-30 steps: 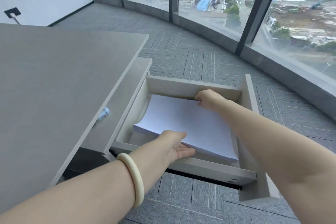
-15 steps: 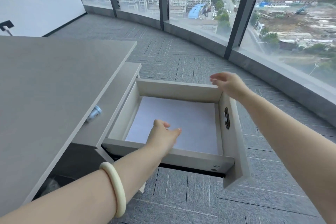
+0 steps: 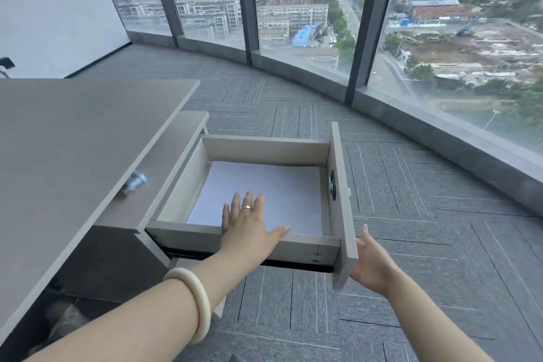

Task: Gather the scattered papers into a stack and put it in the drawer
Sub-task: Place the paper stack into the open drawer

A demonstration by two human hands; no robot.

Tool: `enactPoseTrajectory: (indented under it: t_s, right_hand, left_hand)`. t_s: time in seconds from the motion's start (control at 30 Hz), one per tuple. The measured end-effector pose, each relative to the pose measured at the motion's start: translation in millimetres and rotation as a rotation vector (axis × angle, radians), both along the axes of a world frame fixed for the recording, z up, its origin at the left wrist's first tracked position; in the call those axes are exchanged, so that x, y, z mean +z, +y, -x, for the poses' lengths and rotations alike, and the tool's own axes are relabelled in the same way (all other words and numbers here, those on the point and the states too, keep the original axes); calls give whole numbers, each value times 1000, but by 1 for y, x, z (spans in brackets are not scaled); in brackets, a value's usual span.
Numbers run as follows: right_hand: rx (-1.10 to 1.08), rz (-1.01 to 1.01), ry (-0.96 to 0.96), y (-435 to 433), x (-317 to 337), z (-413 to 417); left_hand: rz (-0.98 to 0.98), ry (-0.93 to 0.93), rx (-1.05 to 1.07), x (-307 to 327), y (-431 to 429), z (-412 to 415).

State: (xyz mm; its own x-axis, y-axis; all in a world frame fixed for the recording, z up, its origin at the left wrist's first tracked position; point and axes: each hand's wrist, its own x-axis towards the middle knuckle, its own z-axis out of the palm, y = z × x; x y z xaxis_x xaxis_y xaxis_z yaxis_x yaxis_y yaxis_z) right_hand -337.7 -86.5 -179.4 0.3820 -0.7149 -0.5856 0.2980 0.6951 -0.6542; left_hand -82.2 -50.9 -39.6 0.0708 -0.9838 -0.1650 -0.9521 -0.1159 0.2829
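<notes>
The white paper stack lies flat on the bottom of the open grey drawer, which is pulled out to the right of the desk. My left hand reaches over the drawer's near wall, fingers spread, palm down over the near part of the stack; it wears a ring and a pale bangle on the wrist. My right hand is open beside the outer face of the drawer front, at its near lower corner, fingers against or very near the panel. Neither hand holds anything.
The grey desk top fills the left. A small blue-and-silver lock cylinder sticks out of the pedestal top beside the drawer. Grey carpet floor spreads to the right, bounded by a low sill and tall windows.
Both hands let go of the stack, which now lies flat in the drawer. My right hand moved from the drawer's far side to the near outer face of its front panel. My left hand spread over the paper.
</notes>
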Motion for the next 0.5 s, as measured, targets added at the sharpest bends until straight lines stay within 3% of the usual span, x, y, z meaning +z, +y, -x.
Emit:
enactPoseTrajectory:
  t_s: [0.1, 0.2, 0.5]
  right_hand:
    - [91, 71, 89, -2, 4, -6]
    - [191, 107, 155, -8, -4, -7]
    - [257, 122, 201, -12, 3, -56]
  left_hand:
    - [82, -76, -96, 7, 7, -18]
    - [149, -36, -158, 16, 9, -14]
    - [-31, 72, -118, 9, 2, 27]
